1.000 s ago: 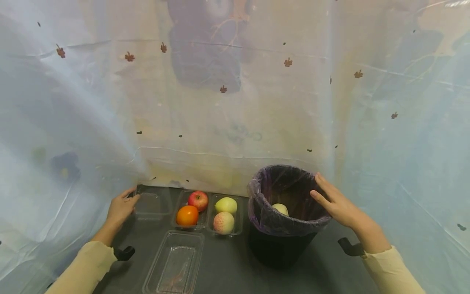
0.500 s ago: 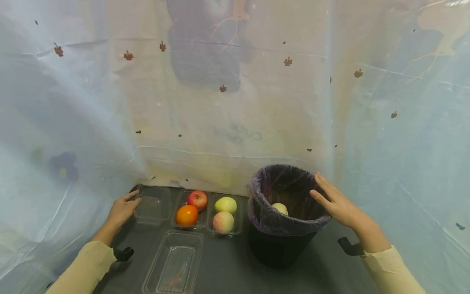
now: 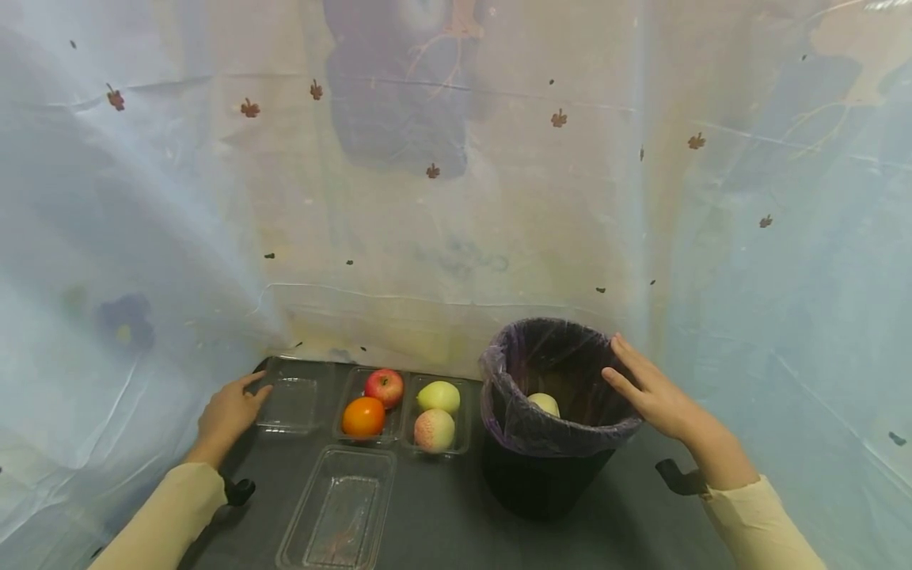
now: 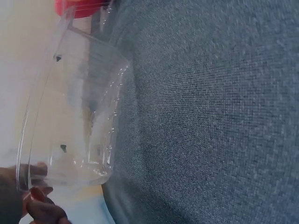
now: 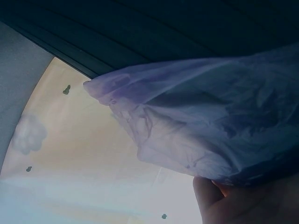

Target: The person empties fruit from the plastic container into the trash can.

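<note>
My left hand [image 3: 229, 413] pinches the left rim of a clear plastic container [image 3: 290, 402] at the table's far left. In the left wrist view this container [image 4: 70, 107] sits slightly above or on the dark cloth, its rim corner between my fingers [image 4: 44, 210]. My right hand [image 3: 663, 396] rests with straight fingers on the right rim of a black bin [image 3: 545, 483] lined with a purple bag [image 3: 523, 431]. Inside the bin lies a pale round fruit [image 3: 545, 404], partly hidden. The right wrist view has the bag's overhang [image 5: 187, 121] and a fingertip [image 5: 205, 191] beside it.
Right of the held container, one clear container holds an apple [image 3: 385, 388] and an orange [image 3: 364, 417]. Another holds a yellow-green fruit [image 3: 438, 397] and a peach [image 3: 434, 431]. An unfilled clear container [image 3: 342, 507] lies nearer. A printed plastic curtain [image 3: 456, 237] surrounds the table.
The container in my left hand has shifted and tilted slightly, and the left hand has moved a little with it. My right hand stays on the bin's rim.
</note>
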`<action>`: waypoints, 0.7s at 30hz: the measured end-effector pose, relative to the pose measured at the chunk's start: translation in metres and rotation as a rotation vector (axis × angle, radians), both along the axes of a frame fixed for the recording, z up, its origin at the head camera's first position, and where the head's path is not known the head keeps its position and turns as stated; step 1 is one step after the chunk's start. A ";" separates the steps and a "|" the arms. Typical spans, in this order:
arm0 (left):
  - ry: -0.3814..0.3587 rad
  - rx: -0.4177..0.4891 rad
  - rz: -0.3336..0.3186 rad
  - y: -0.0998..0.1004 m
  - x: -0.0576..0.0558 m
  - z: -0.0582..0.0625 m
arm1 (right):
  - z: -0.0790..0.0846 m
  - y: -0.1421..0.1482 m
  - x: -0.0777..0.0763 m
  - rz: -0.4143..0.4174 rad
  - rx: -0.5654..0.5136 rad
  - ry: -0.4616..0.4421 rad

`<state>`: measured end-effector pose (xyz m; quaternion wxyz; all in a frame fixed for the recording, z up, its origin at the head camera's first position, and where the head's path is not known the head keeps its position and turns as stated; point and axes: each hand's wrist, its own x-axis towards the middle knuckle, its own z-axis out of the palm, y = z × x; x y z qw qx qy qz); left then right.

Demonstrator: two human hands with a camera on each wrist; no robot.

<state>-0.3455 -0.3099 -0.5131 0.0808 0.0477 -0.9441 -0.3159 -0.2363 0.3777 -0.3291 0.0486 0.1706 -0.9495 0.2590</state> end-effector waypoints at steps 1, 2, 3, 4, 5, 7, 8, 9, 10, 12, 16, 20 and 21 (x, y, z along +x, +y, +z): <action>-0.004 -0.013 0.021 0.001 0.001 0.003 | 0.000 0.000 0.000 0.001 0.003 0.002; -0.005 -0.026 0.040 0.002 0.001 0.005 | 0.001 -0.001 0.000 0.002 0.004 0.002; -0.007 -0.039 0.055 0.002 0.002 0.007 | 0.001 -0.001 0.000 0.002 0.005 0.002; -0.005 -0.053 0.071 0.002 0.001 0.007 | 0.001 -0.001 0.000 0.003 0.006 0.002; -0.006 -0.067 0.087 0.002 0.000 0.008 | 0.001 -0.001 -0.001 0.003 0.006 0.001; -0.007 -0.091 0.100 0.000 -0.002 0.007 | 0.001 -0.001 -0.001 0.002 0.008 0.002; -0.005 -0.100 0.102 -0.001 -0.003 0.006 | 0.000 -0.001 -0.001 0.002 0.008 0.002; -0.003 -0.109 0.106 -0.002 -0.004 0.005 | 0.000 -0.001 -0.001 0.002 0.007 0.002; 0.002 -0.116 0.107 -0.004 -0.005 0.004 | 0.000 -0.001 -0.001 0.002 0.007 0.002; 0.011 -0.129 0.106 -0.005 -0.005 0.004 | 0.000 -0.001 0.000 0.001 0.007 0.002; 0.043 -0.145 0.107 -0.005 -0.003 0.006 | 0.001 -0.001 0.000 -0.003 0.008 0.000; 0.116 -0.172 0.093 -0.002 -0.002 0.006 | 0.001 -0.001 0.000 -0.005 0.009 0.002; 0.129 -0.177 0.092 -0.001 -0.002 0.007 | 0.001 -0.001 0.000 -0.005 0.009 0.003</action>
